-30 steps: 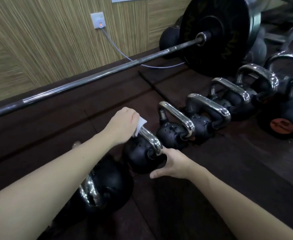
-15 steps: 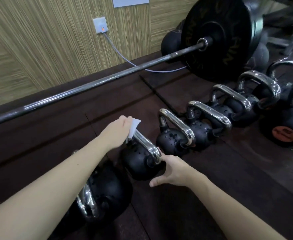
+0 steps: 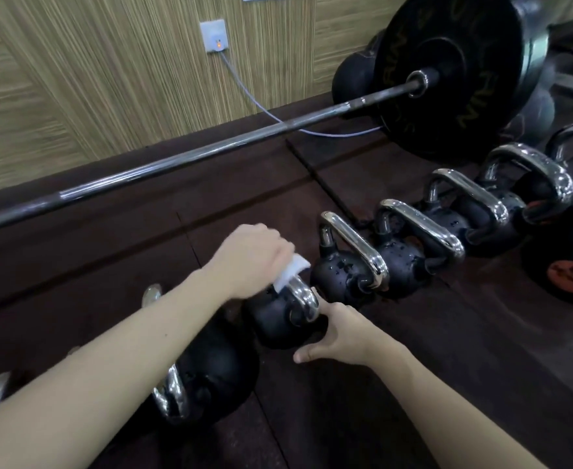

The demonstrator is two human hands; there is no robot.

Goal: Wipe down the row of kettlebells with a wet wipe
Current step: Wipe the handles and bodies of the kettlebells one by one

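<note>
Wipe [image 3: 291, 273] now nearer handle's [image 3: 303, 294] bend.

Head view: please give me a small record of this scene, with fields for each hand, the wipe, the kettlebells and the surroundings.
left hand: holds the wipe on the chrome handle of a kettlebell
right hand: fingers rest against that kettlebell's body, steadying it
wipe: white, folded
row: black kettlebells with chrome handles on a dark floor
behind: barbell, socket with cable on the wall
</note>
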